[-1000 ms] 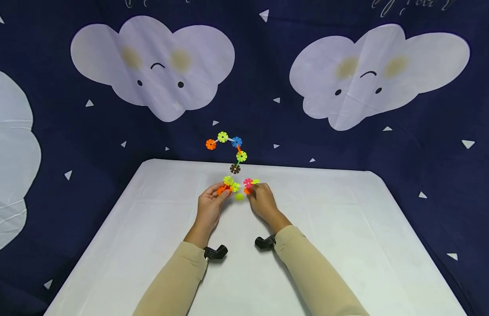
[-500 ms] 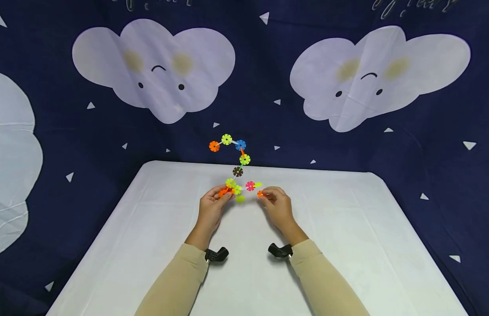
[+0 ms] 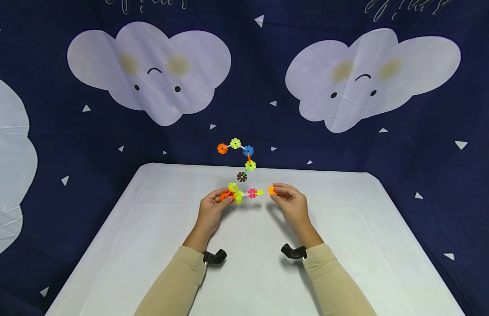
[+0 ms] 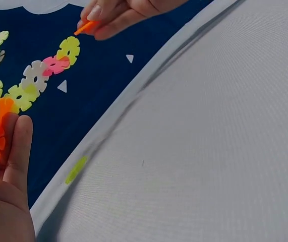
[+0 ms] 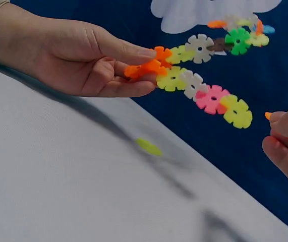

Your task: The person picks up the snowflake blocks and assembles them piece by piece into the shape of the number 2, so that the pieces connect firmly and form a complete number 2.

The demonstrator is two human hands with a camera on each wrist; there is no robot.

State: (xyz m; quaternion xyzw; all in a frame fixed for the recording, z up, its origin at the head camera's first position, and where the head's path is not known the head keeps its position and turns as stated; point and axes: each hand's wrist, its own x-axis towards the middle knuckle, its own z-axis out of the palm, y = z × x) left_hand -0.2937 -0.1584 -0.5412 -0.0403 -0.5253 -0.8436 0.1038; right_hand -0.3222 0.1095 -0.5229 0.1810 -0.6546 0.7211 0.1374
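My left hand [image 3: 213, 210] pinches the orange discs [image 5: 142, 69] at the bend of a chain of slotted, flower-shaped plastic discs. One branch rises and curls over at the top, through a brown disc [image 3: 242, 177] and a blue disc [image 3: 248, 150] to an orange end. The other, shorter branch points right, through a pink disc [image 5: 213, 99] to a yellow disc [image 5: 237, 111] at its tip. Between thumb and fingers, my right hand [image 3: 293, 206] pinches a single orange disc [image 3: 272, 190], apart from that tip by a small gap. Both hands are above the table.
A loose yellow-green disc [image 5: 149, 146] lies on the white table [image 3: 252, 272], under the chain. Behind the table's far edge hangs a dark blue cloth [image 3: 260, 66] printed with white clouds. Each wrist wears a black camera, such as the right one [image 3: 294, 252].
My right hand has drawn away rightward from the chain's short branch, carrying the orange disc. The chain's upper branch has swung slightly right and down, while my left hand has stayed nearly in place.
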